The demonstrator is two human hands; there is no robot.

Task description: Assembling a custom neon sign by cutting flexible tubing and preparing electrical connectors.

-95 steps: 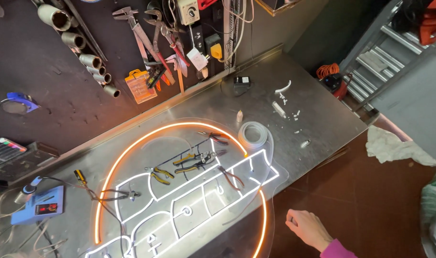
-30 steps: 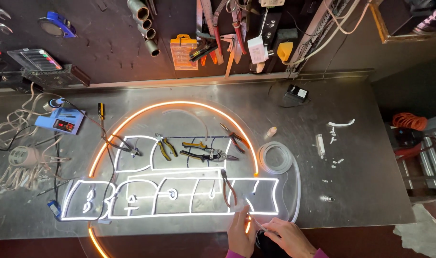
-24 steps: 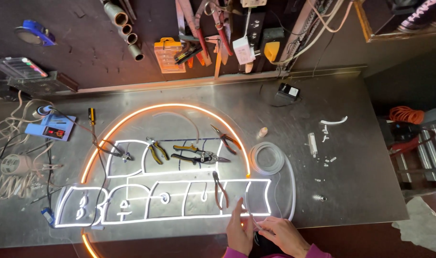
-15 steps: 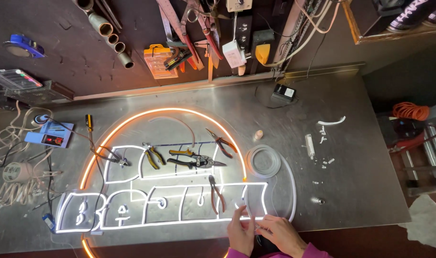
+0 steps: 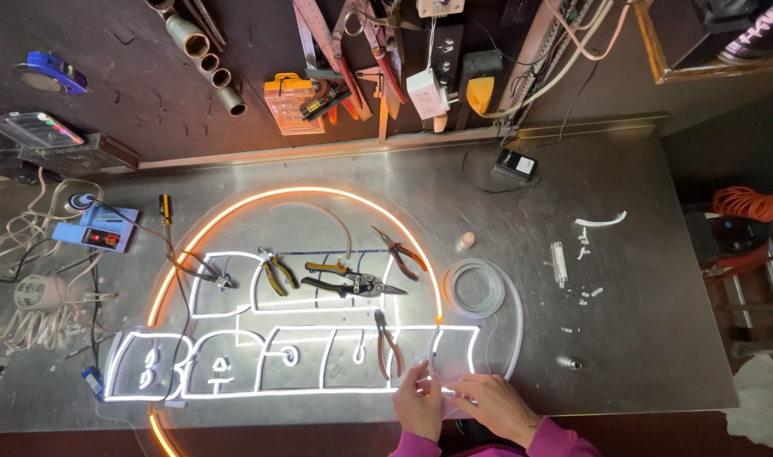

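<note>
Along the lower centre of the frame, the left hand [image 5: 418, 403] and right hand [image 5: 493, 406] meet at the lower right end of the lit sign [image 5: 293, 360]. Both hands pinch a thin white strip [image 5: 431, 364] that rises from the sign's bottom edge; fingers are closed on it, thumbs against it.

Progress, as judged: the orange arc [image 5: 259, 203] and the white outlines glow along nearly their whole run, so most of the lighting appears laid and powered. The right end, where the hands work, looks like the section in hand. A coil of white strip [image 5: 476, 289] lies just beside the sign's right end, unlit, which suggests material remaining.

Surface: a worn metal bench [image 5: 640, 322]. Red-handled pliers [image 5: 387, 343] lie on the white outlines; yellow-handled pliers [image 5: 276, 272] and snips [image 5: 353, 283] lie inside the arc. Small white offcuts [image 5: 577, 254] are scattered at right. A blue control box [image 5: 97, 228] with tangled cables sits at left.

Room: a dark tool wall [image 5: 115, 85] along the top carries hanging hand tools and sockets.
</note>
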